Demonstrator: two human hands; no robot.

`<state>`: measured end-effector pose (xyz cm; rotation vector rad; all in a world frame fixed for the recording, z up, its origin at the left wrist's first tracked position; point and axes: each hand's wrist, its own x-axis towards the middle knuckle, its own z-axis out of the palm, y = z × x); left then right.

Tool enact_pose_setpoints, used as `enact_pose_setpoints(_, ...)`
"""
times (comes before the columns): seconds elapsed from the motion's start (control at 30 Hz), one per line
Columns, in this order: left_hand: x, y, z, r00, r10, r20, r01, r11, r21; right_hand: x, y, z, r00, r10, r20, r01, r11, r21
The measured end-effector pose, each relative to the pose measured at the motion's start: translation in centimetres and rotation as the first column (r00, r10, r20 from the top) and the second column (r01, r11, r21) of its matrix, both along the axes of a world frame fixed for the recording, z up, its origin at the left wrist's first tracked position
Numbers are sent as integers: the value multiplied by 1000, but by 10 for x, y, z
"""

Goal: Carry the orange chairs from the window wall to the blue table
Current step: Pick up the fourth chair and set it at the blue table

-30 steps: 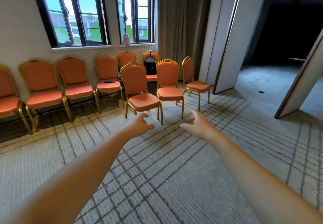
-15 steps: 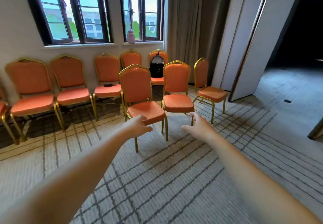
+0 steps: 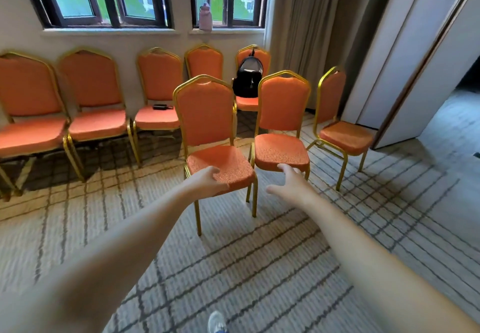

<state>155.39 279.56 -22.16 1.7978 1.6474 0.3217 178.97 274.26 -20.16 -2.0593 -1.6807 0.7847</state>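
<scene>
Logging the head view, the only one on my feed.

Item 1: left hand (image 3: 207, 180), arm stretched forward, fingers loosely curved and holding nothing. It lies over the front left corner of the seat of the nearest orange chair (image 3: 207, 117); I cannot tell whether it touches the cushion.

Item 2: right hand (image 3: 293, 184), fingers spread and relaxed, empty. Its fingertips reach the front edge of the seat of the second orange chair (image 3: 283, 106), just to the right of the gap between the two seats.

Item 3: third orange chair (image 3: 345, 137), turned sideways, apart to the right near the white partition (image 3: 405, 46).

Item 4: row of orange chairs (image 3: 96, 124) along the window wall, behind the two nearest chairs. One carries a black backpack (image 3: 248, 78), another a small black object (image 3: 162, 106). A bottle (image 3: 205, 16) stands on the sill.

Item 5: shoe (image 3: 217, 322) on the patterned carpet (image 3: 259, 280), at the bottom edge.

Change since half a second ago: both front chairs sit nearer and larger in frame, the right fingertips have advanced from the floor gap to the second seat's edge, and the shoe has come into view.
</scene>
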Motion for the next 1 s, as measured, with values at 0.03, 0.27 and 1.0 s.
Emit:
enact_pose_setpoints(0.03, 5, 28, -3, 1000, 6, 7, -6, 1000, -8, 3, 28, -3, 1000, -1, -2, 1, 1000, -7)
enact_pose_setpoints(0.27, 37, 181, -25, 1000, 24, -9, -25, 999, -36, 33, 178, -16, 999, 46, 11, -45, 998, -51)
enact_pose_setpoints(1.0, 94, 466, -131, 758, 647, 80, -607, 745, -276, 54, 614, -104, 779, 626, 22, -609, 766, -205)
